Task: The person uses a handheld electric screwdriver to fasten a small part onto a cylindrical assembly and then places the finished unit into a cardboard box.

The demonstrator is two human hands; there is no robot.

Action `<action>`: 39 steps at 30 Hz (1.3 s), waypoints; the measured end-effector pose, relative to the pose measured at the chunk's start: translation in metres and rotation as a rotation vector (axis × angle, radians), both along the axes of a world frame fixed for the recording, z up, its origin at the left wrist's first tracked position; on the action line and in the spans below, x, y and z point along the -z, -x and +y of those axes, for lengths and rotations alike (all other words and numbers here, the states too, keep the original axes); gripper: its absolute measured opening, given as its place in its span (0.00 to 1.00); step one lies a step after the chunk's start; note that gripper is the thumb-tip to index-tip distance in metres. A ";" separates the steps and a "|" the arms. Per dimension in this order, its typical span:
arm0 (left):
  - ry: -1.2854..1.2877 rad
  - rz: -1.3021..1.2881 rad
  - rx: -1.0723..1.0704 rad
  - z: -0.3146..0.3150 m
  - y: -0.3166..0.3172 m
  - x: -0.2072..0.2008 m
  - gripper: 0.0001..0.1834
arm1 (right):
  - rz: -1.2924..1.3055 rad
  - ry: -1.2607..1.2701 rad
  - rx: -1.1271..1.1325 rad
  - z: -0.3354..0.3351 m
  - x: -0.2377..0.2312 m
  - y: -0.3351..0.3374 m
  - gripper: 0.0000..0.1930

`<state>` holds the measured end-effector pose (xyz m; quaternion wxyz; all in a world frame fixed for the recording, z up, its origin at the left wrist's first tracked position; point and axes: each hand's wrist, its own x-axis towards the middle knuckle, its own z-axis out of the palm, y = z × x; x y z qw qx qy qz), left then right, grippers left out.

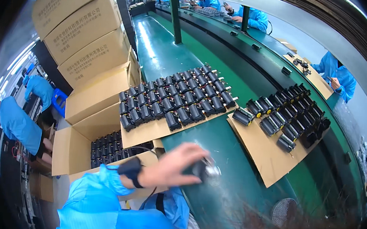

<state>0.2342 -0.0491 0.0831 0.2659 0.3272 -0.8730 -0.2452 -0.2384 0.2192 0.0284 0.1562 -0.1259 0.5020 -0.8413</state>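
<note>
My left hand (175,164), in a blue sleeve with a black band at the wrist, reaches over the green bench. Its thumb and fingers close round a dark part (202,171), smeared by motion, with a shiny end. The part looks like the black cylindrical units (178,101) standing in rows on a cardboard sheet (147,138) just beyond the hand. To the right, a second cardboard sheet (259,161) carries more black units (289,112), some with yellow pieces. My right hand is out of view.
Below the bench's left edge, an open carton (71,148) holds rows of black units. Stacked cartons (90,42) rise behind it. A conveyor (224,38) with spaced black parts runs along the far side. Co-workers in blue (339,75) sit beyond it; others (19,123) are at left.
</note>
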 end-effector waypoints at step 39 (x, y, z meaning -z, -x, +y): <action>0.135 0.255 0.740 0.033 0.175 0.020 0.21 | 1.130 -1.036 0.410 0.003 -0.013 0.156 0.22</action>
